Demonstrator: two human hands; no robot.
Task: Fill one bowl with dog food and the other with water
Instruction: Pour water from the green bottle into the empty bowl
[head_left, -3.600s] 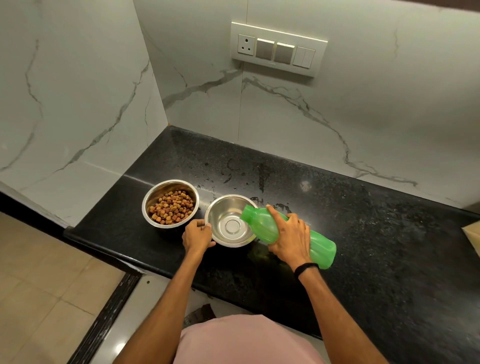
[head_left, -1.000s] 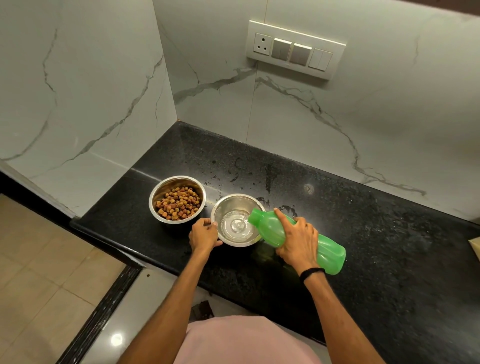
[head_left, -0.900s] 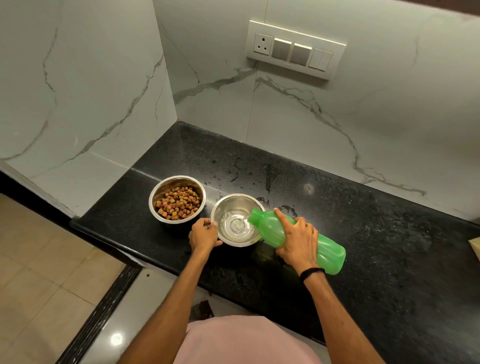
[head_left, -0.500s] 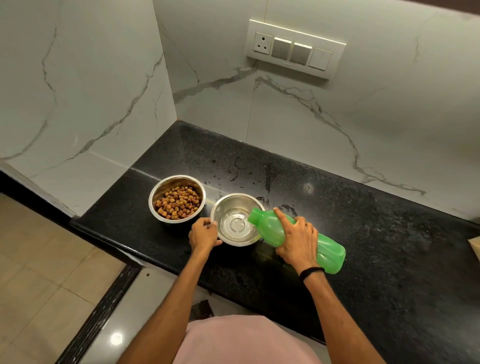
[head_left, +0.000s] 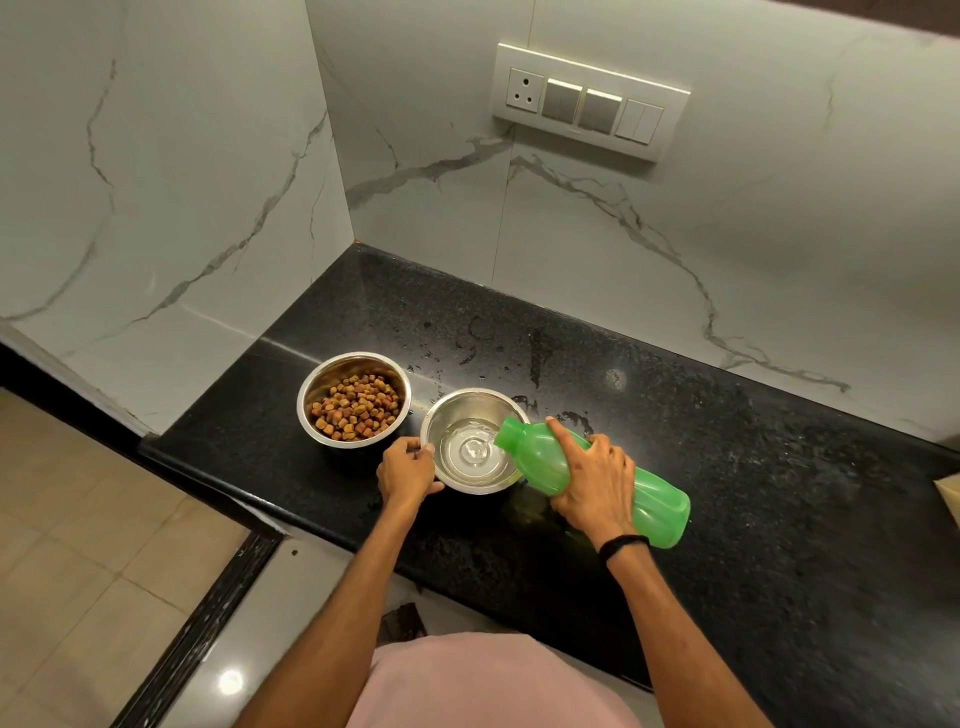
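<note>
Two steel bowls stand side by side near the front left of the black counter (head_left: 727, 467). The left bowl (head_left: 311, 400) holds brown dog food (head_left: 356, 406). The right bowl (head_left: 457, 402) has clear water in its bottom. My left hand (head_left: 406, 470) grips the right bowl's near-left rim. My right hand (head_left: 592, 480) holds a green plastic bottle (head_left: 654, 499) tipped down to the left, its open mouth over the bowl's right edge, with water running from it into the bowl.
Marble walls close the counter at the left and back. A switch panel (head_left: 587, 101) is mounted on the back wall. Water splashes mark the counter behind the bowls. The counter's front edge runs just below my hands, with tiled floor (head_left: 78, 545) beyond.
Since the oldest frame the right bowl has gained water. Over the last second both hands and the tilted bottle have stayed almost still.
</note>
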